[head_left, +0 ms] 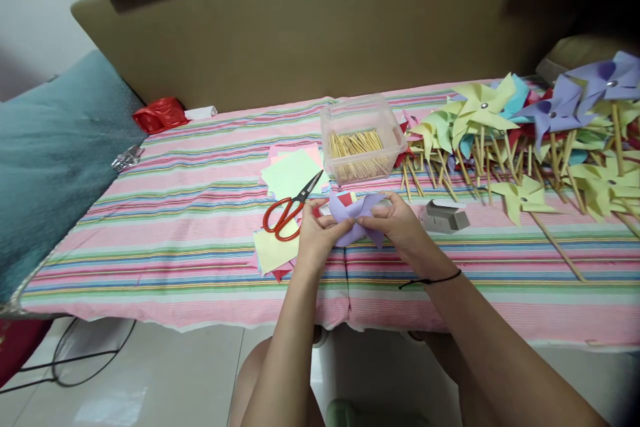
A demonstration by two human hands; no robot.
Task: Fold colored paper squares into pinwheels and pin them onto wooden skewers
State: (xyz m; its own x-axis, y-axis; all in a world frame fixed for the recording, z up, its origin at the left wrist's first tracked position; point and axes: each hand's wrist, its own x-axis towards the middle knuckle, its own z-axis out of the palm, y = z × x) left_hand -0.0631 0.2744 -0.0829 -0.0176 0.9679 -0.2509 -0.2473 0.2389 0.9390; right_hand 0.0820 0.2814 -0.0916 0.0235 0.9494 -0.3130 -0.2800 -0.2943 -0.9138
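A purple paper pinwheel (357, 233) is held between both hands above the striped cloth, its corners folded inward. My left hand (319, 230) pinches its left side, thumb near the middle. From the right, my right hand (397, 227) grips it with thumb and fingers, also close to the centre. No stick shows on this pinwheel. Just left of my left hand lie scissors (293, 207) with red handles, resting on pale green paper squares (293, 173). Yellow paper (275, 250) lies below the scissors. A small grey box (445, 219) sits right of my right hand.
A clear plastic box (363, 170) of thin wooden sticks stands beyond my hands. Many finished pinwheels (483, 107) on sticks pile up at right; one yellow pinwheel (524, 199) lies nearer. A red plastic bag (161, 115) and teal cushion (75, 167) are at left.
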